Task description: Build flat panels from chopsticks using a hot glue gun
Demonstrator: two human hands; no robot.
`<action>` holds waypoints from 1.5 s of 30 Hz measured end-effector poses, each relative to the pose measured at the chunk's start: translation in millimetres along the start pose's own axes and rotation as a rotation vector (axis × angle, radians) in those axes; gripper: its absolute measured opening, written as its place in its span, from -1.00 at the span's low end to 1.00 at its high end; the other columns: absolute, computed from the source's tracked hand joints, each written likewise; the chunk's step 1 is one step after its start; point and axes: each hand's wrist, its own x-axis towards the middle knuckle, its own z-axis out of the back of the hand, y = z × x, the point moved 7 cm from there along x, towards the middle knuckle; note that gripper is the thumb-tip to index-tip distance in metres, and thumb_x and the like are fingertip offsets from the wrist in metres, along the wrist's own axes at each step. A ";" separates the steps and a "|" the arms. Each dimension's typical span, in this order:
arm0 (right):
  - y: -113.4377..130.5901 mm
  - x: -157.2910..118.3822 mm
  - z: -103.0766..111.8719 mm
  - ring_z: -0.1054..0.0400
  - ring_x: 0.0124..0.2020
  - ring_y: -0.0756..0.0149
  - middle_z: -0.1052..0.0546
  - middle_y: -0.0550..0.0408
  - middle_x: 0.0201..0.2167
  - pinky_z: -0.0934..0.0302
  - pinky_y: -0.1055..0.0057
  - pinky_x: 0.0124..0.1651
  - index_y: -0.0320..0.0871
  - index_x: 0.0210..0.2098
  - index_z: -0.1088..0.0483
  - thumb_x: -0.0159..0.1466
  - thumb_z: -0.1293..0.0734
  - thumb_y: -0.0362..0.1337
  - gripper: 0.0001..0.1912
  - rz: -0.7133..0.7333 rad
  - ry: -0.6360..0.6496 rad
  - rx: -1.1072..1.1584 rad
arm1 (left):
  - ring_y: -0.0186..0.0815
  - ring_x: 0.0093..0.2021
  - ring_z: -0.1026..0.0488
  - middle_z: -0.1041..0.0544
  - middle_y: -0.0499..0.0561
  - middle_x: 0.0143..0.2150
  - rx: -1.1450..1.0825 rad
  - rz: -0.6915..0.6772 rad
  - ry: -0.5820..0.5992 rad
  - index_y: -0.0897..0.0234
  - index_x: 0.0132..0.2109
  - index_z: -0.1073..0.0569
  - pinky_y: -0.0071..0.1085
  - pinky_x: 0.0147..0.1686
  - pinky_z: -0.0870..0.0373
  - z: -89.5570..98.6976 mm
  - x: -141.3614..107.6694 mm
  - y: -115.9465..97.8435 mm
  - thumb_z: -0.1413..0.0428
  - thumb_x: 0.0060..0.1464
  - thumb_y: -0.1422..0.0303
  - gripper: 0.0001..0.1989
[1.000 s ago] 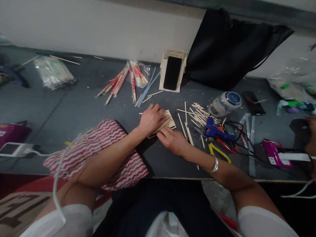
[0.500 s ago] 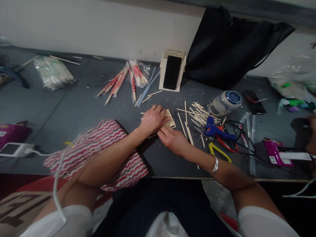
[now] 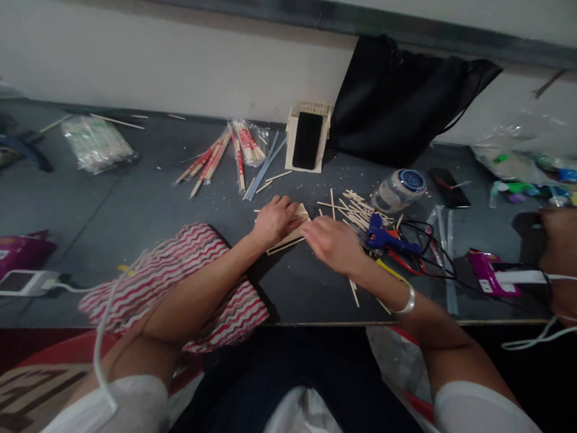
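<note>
Stick panel (image 3: 288, 239) lies on the grey table (image 3: 153, 192) under my left hand (image 3: 274, 220), fingers loosely bent, grip unclear; right hand (image 3: 337, 243), blurred, half-curled, is by the panel's right edge, can't tell if holding anything.

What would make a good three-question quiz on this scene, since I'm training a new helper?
1. Multiple choice: what colour is the lid of the clear jar? a) red b) blue c) green
2. True or false: the left hand rests on the stick panel.
3. Fill the gap: the black bag is beside a propped-up ____.

Key: 1. b; 2. true; 3. phone.
</note>
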 end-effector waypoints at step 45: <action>-109.3 -95.4 25.0 -0.35 -0.54 0.31 -0.51 0.10 -0.51 -0.31 0.34 -0.45 -0.07 -0.45 -0.43 0.16 -0.45 0.07 -0.65 -0.728 -0.262 1.010 | 0.07 0.08 -0.45 -0.51 0.26 0.06 0.071 0.054 0.305 0.31 0.16 -0.46 -0.16 0.06 -0.36 17.6 -28.3 18.4 -0.19 0.11 -0.10 -0.34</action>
